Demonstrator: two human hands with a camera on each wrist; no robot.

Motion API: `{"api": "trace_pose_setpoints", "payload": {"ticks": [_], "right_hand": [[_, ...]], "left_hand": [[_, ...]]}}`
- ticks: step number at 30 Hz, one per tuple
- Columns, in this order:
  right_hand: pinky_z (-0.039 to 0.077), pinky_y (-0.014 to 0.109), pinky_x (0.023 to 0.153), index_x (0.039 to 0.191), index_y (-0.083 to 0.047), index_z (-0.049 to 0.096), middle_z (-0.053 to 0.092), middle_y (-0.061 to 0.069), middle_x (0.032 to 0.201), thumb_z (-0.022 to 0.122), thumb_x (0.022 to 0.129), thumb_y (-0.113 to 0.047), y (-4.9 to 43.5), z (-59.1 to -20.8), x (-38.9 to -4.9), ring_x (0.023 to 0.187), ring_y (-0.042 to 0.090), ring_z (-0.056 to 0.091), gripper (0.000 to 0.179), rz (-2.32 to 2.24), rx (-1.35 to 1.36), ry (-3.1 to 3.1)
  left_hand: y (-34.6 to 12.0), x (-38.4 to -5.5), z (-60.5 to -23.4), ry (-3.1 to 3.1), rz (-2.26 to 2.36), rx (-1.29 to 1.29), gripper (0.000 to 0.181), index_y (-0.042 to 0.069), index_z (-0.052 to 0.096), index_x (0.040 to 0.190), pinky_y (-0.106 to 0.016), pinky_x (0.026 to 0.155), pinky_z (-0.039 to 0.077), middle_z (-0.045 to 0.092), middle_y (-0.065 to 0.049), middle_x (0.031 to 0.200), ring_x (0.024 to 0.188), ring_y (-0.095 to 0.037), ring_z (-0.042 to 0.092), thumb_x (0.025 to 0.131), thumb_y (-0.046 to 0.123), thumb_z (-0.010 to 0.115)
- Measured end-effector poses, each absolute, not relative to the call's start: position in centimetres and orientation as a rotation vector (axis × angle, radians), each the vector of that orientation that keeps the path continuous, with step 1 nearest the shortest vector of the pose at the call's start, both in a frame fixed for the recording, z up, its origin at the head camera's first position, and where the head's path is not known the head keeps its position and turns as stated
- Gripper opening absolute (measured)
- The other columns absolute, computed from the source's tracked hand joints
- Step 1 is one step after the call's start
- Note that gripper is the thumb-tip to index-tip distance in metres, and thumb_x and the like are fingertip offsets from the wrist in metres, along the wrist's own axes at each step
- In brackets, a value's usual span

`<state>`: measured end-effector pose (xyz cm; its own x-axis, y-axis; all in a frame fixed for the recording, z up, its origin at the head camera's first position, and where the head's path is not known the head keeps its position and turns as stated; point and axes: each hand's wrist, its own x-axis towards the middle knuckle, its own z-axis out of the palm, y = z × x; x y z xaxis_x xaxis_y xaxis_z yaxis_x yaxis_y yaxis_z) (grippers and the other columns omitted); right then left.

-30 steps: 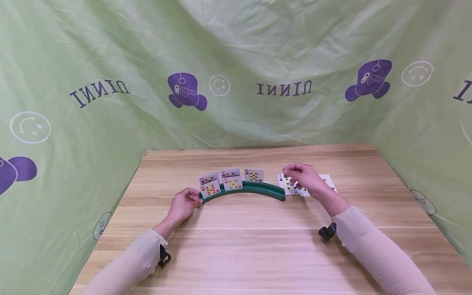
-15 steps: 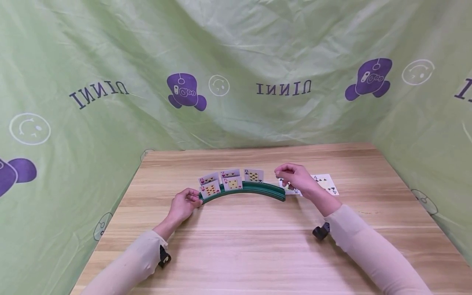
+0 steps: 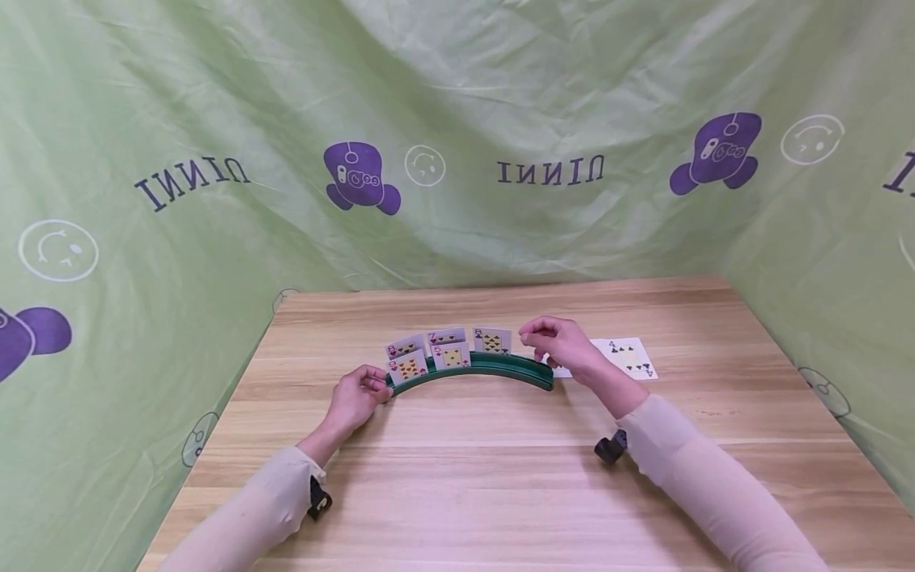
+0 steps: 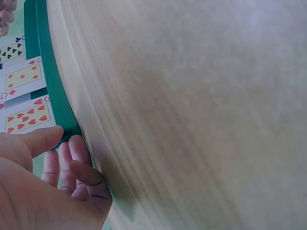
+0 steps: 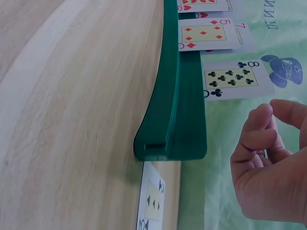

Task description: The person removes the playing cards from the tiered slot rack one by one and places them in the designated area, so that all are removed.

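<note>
A curved green playing-card holder (image 3: 511, 368) stands on the table. My left hand (image 3: 355, 396) pinches its left end, thumb in front and fingers behind, as the left wrist view shows. In the holder's front row are a nine of hearts (image 3: 407, 366) and a five of diamonds (image 3: 451, 355). Behind them stand an eight of hearts (image 3: 404, 346), a seven of hearts (image 3: 445, 336) and an eight of clubs (image 3: 492, 341). Above the holder's right end hovers my right hand (image 3: 568, 347), fingers loosely bent, thumb and index tips close together; no card shows between them (image 5: 268, 167).
Flat on the wooden table (image 3: 457, 492), right of the holder, lie a four of clubs (image 3: 627, 357) and a three of clubs (image 5: 152, 199), partly covered by my right hand in the head view. Green printed cloth (image 3: 457, 230) hangs around the table's back and sides.
My right hand has moved left from above the loose cards to the holder's right end, uncovering the four of clubs. My left hand and the holder have stayed in place.
</note>
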<state>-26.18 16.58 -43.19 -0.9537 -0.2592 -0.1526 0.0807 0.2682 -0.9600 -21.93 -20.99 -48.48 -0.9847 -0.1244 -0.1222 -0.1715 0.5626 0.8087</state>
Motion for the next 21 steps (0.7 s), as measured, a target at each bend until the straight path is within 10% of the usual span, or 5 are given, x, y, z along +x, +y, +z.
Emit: {"api": "trace_pose_setpoints", "payload": {"ticks": [21], "right_hand": [[0.039, 0.024, 0.053, 0.114, -0.004, 0.063, 0.061, 0.007, 0.099, 0.065, 0.096, -0.02, 14.6, -43.1, -26.7, 0.069, 0.016, 0.056, 0.024, -1.725, -0.186, 2.28]], "left_hand": [[-21.0, -21.8, -48.6, 2.719, 1.461, -0.25, 0.026, 0.002, 0.064, 0.108, -0.019, 0.067, 0.048, 0.066, -0.01, 0.093, 0.079, -0.015, 0.061, 0.084, -0.001, 0.073]]}}
